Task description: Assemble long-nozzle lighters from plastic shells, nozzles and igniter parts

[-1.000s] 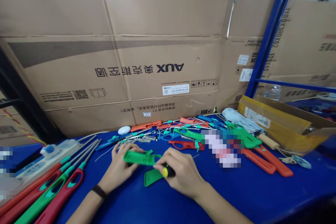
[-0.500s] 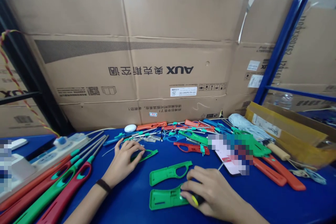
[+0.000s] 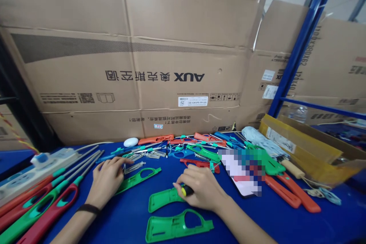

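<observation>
My left hand (image 3: 108, 177) is over the left end of a green lighter shell half (image 3: 140, 176). Its fingers are bent and apart beside small clear plastic parts (image 3: 134, 167), with nothing visible in its grasp. My right hand (image 3: 198, 188) grips a screwdriver (image 3: 187, 190) by its black and yellow handle; the shaft is hidden. Beneath this hand lies another green shell half (image 3: 161, 200), partly covered. Nearer me, a third green shell half (image 3: 167, 228) lies with its hollow inside facing up.
Several long-nosed lighters (image 3: 54, 202) lie beside a power strip (image 3: 20, 183) at left. Loose lighter parts (image 3: 177, 146) line the back below a cardboard wall (image 3: 154, 57). To the right are a phone (image 3: 238, 177), orange shells (image 3: 286, 190) and a yellow-taped box (image 3: 309, 152).
The view has shifted, so things appear further left. My left hand has moved left along its green shell half. My right hand, with the screwdriver, has moved from the nearest shell half to the one behind.
</observation>
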A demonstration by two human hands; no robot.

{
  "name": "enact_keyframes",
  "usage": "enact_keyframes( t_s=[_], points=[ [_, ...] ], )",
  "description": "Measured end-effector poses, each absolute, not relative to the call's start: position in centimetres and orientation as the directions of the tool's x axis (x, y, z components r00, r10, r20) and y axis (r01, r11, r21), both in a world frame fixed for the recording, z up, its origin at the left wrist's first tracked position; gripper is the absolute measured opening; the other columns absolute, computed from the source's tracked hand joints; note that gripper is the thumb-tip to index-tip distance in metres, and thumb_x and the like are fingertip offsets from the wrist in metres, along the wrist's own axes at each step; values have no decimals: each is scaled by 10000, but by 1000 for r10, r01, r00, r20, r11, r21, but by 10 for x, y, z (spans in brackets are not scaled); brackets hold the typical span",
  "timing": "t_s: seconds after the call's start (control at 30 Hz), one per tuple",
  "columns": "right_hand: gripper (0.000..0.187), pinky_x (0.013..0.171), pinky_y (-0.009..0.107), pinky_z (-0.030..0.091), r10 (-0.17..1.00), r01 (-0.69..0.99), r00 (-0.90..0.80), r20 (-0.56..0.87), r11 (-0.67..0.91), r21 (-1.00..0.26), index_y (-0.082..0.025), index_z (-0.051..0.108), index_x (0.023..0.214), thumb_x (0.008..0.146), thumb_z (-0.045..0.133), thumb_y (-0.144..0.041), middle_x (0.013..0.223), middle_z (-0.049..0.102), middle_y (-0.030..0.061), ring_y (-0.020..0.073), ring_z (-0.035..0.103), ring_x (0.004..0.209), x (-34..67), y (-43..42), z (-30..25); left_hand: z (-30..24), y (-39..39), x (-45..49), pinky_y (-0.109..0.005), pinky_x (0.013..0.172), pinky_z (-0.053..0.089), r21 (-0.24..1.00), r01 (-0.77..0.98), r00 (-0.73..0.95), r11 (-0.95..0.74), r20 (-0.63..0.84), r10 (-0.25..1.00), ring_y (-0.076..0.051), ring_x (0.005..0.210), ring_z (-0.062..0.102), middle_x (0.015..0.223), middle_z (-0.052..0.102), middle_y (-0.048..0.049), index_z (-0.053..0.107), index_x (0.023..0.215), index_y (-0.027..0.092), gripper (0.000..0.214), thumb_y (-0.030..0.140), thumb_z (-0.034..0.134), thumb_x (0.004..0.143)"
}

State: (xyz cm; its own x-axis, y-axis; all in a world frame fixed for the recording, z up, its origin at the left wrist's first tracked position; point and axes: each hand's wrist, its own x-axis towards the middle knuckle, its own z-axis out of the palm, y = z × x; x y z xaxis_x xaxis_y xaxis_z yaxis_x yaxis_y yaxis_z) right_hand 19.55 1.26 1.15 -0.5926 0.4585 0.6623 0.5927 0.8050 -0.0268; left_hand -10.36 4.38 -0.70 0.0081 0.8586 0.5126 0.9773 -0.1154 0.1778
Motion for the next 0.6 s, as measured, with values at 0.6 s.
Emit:
enact_keyframes(
  t_s=[0.6],
  points=[
    [130,639,235,406,717,645,-611,335,697,-314,-222,658,807,802,638,-350,803,673,-12,152,609,806,199,9,15,3,45,-107,-425,799,451,166,966,69,-196,565,822,-278,897,618,978,674,-65,663,939,244,254,348,451,845]
  ],
)
